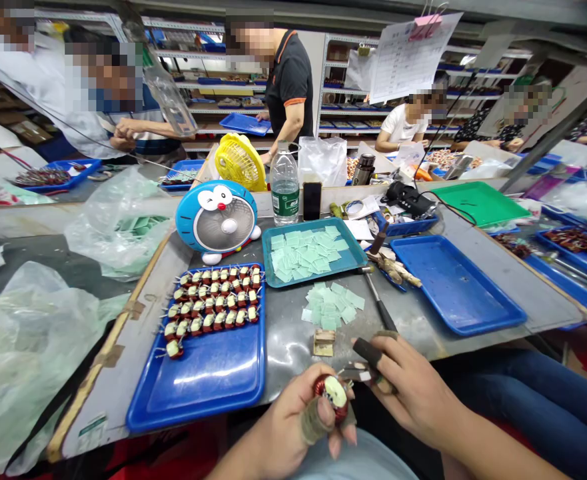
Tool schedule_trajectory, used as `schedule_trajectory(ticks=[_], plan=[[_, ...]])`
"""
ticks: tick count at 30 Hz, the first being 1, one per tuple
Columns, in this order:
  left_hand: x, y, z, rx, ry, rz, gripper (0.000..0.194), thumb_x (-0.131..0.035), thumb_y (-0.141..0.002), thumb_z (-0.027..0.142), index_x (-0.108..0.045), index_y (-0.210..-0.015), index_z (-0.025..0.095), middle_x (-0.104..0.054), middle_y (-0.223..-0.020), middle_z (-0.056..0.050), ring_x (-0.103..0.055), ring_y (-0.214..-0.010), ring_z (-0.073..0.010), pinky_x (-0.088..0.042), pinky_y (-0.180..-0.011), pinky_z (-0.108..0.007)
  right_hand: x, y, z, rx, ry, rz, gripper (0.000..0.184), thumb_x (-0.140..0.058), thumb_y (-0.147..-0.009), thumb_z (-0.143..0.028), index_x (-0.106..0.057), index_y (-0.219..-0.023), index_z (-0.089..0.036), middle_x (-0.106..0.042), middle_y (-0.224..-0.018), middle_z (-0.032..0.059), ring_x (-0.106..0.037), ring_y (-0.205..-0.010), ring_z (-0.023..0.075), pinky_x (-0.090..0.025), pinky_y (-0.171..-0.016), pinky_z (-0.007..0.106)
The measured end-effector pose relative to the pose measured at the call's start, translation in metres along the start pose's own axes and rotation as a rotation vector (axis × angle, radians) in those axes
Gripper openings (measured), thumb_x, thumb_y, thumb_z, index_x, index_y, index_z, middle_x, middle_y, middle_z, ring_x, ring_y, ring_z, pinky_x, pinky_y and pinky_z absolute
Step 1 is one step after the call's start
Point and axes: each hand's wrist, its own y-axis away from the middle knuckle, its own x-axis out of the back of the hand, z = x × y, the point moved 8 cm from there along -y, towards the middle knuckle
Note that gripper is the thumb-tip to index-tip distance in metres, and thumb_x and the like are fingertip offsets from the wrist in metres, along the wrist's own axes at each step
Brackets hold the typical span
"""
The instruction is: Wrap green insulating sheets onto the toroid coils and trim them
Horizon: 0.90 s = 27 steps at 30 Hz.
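My left hand (300, 420) is closed around a small red wound coil with a pale face (332, 393), held near the table's front edge. My right hand (406, 383) pinches a small part (356, 371) right against the coil; one finger wears a dark cot. Left of my hands, a blue tray (208, 380) holds several rows of finished coils (213, 303). Loose pale green squares (332, 305) lie in a pile ahead of my hands. More green squares fill a teal tray (343, 263) behind the pile.
An empty blue tray (456, 287) lies at right. A screwdriver-like tool (380, 307), a small tan block (323, 342), a blue cartoon fan (218, 220), a yellow fan (240, 160), a water bottle (284, 183) and a phone (312, 200) stand behind. Plastic bags (23, 347) crowd the left. Other people work across the bench.
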Motion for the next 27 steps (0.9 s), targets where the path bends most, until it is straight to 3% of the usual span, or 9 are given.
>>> schedule_trajectory(ticks=[4,9,12,17,22,27], plan=[[0.011,0.001,0.012,-0.043,-0.267,0.059,0.049,-0.060,-0.093,0.060,-0.054,-0.112,0.016,-0.066,-0.097,-0.010,-0.060,-0.078,-0.0133,-0.048,-0.072,-0.025,-0.003,0.008,0.000,-0.149,-0.111,-0.017,0.027,-0.052,-0.099,-0.020,-0.052,-0.126,-0.024,-0.056,-0.127,0.0123,-0.058,-0.113,0.0263,-0.052,-0.093,0.041],[0.012,-0.002,0.025,-0.118,-0.556,0.056,0.043,-0.060,-0.096,0.054,-0.054,-0.120,0.019,-0.066,-0.106,-0.010,-0.063,-0.093,-0.0192,-0.047,-0.084,-0.029,-0.005,0.002,-0.015,-0.169,-0.120,-0.041,0.013,-0.053,-0.098,-0.019,-0.055,-0.110,-0.022,-0.058,-0.114,0.0105,-0.058,-0.102,0.0246,-0.051,-0.086,0.039],[0.008,-0.002,0.031,-0.159,-0.676,0.049,0.038,-0.059,-0.097,0.050,-0.056,-0.118,0.019,-0.068,-0.104,-0.008,-0.064,-0.090,-0.0193,-0.047,-0.083,-0.028,-0.004,-0.003,-0.017,-0.134,-0.069,-0.084,0.003,-0.052,-0.098,-0.019,-0.054,-0.099,-0.021,-0.056,-0.100,0.0079,-0.055,-0.089,0.0231,-0.047,-0.076,0.037],[0.006,0.002,0.038,-0.210,-0.860,0.051,0.029,-0.059,-0.097,0.044,-0.060,-0.112,0.019,-0.066,-0.095,-0.005,-0.060,-0.080,-0.0169,-0.044,-0.074,-0.026,0.007,-0.013,-0.018,-0.050,0.067,-0.128,0.012,-0.054,-0.091,-0.012,-0.048,-0.089,-0.022,-0.052,-0.087,0.0032,-0.047,-0.078,0.0217,-0.035,-0.067,0.035],[0.020,0.008,0.041,-0.249,-0.791,0.139,0.029,-0.058,-0.098,0.041,-0.059,-0.120,0.021,-0.068,-0.101,-0.006,-0.064,-0.087,-0.0181,-0.047,-0.080,-0.027,0.014,-0.028,-0.018,-0.050,0.046,-0.171,0.011,-0.055,-0.092,-0.014,-0.048,-0.092,-0.023,-0.054,-0.096,0.0035,-0.048,-0.085,0.0227,-0.037,-0.072,0.036],[0.028,0.008,0.029,-0.218,-0.607,0.125,0.039,-0.059,-0.097,0.048,-0.057,-0.125,0.021,-0.068,-0.100,-0.007,-0.067,-0.086,-0.0193,-0.051,-0.082,-0.031,0.002,-0.022,-0.012,-0.099,-0.066,-0.138,0.005,-0.050,-0.099,-0.019,-0.049,-0.095,-0.021,-0.054,-0.102,0.0063,-0.048,-0.090,0.0225,-0.040,-0.077,0.037]])
